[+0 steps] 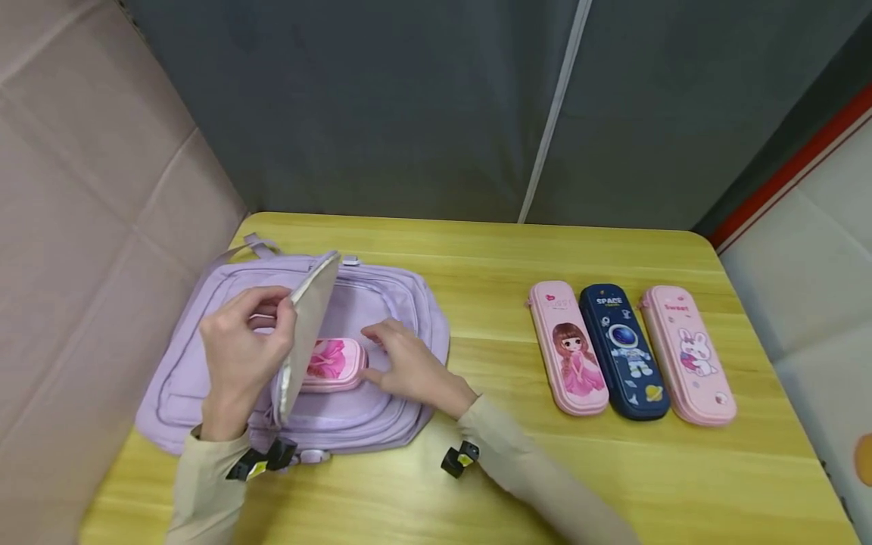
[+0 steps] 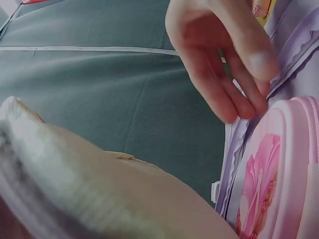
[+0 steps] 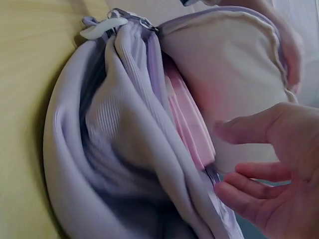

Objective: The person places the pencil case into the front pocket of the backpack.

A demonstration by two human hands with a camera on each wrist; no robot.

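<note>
Left hand [image 1: 248, 344] pinches raised cream-lined flap [image 1: 306, 333] of lavender fabric backpack [image 1: 412, 291]. Right hand [image 1: 409, 363] released, fingers loose beside pink rounded pencil case [image 1: 334, 363] lying under flap. Head view hides case's left end; right wrist view shows its long side. Whole in head view alone: row of 3 oblong cases [image 1: 624, 352], 2 pink, 1 navy, on yellow wood-grain desk [image 1: 477, 303].
</note>
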